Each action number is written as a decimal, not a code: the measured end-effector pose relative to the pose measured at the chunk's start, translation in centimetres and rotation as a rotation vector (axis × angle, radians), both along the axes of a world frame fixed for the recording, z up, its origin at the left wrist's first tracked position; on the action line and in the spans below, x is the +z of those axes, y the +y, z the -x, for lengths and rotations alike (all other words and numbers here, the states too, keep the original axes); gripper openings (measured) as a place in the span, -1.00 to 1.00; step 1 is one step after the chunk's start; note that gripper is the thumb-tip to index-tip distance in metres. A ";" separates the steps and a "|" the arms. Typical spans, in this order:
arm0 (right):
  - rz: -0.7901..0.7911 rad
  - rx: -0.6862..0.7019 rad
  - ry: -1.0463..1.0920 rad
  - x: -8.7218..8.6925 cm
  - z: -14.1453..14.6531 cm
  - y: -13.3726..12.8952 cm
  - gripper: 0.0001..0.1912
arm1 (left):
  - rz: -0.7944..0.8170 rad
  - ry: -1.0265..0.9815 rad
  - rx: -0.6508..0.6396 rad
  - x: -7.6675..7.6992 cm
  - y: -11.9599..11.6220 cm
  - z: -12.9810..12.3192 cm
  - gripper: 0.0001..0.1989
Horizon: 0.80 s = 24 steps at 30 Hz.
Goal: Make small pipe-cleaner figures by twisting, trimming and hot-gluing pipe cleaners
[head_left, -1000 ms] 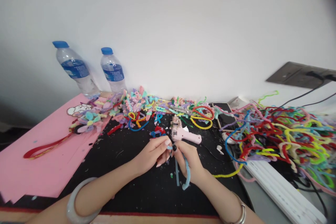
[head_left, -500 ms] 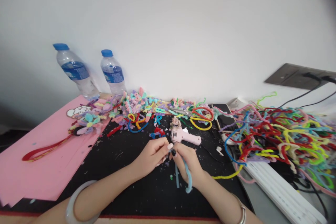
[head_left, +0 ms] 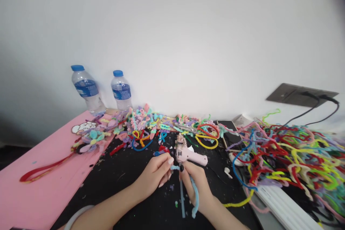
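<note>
Between my two hands runs a light-blue pipe cleaner (head_left: 195,197), its short end bridging the small gap between my fingertips. My left hand (head_left: 159,170) pinches that short end. My right hand (head_left: 195,181) is closed on the same pipe cleaner, whose long tail curls down past the palm. Just beyond my fingers lies a pale pink glue gun (head_left: 192,156) with a crusted nozzle. A translucent glue stick (head_left: 182,199) extends from the gun's back toward me, beneath my hands.
Scissors with red and yellow handles (head_left: 207,136) lie behind the glue gun, near a phone (head_left: 231,136). Tangled pipe cleaners (head_left: 291,154) heap over a white power strip (head_left: 285,208) at right. Pink sheets (head_left: 54,187) and two water bottles (head_left: 121,91) are at left.
My fingertips have drawn slightly apart, and a short piece of the blue pipe cleaner now shows between them. The whole view has shifted, with the scene sitting lower.
</note>
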State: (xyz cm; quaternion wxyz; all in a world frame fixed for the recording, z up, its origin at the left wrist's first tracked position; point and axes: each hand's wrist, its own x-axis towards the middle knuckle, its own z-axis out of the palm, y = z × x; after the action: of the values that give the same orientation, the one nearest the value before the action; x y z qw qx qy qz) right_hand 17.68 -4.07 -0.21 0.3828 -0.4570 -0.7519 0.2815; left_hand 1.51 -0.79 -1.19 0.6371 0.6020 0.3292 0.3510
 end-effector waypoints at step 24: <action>-0.169 -0.022 -0.166 -0.5 -0.1 0.2 -0.78 | 0.327 -0.132 -0.104 -0.7 0.3 -0.2 -0.63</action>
State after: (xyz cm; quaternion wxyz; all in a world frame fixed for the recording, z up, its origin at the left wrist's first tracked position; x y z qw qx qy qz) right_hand 17.80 -3.89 -0.74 0.3594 -0.4530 -0.7970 0.1743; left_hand 1.72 -0.45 -1.91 0.7641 0.4821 0.3079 0.2982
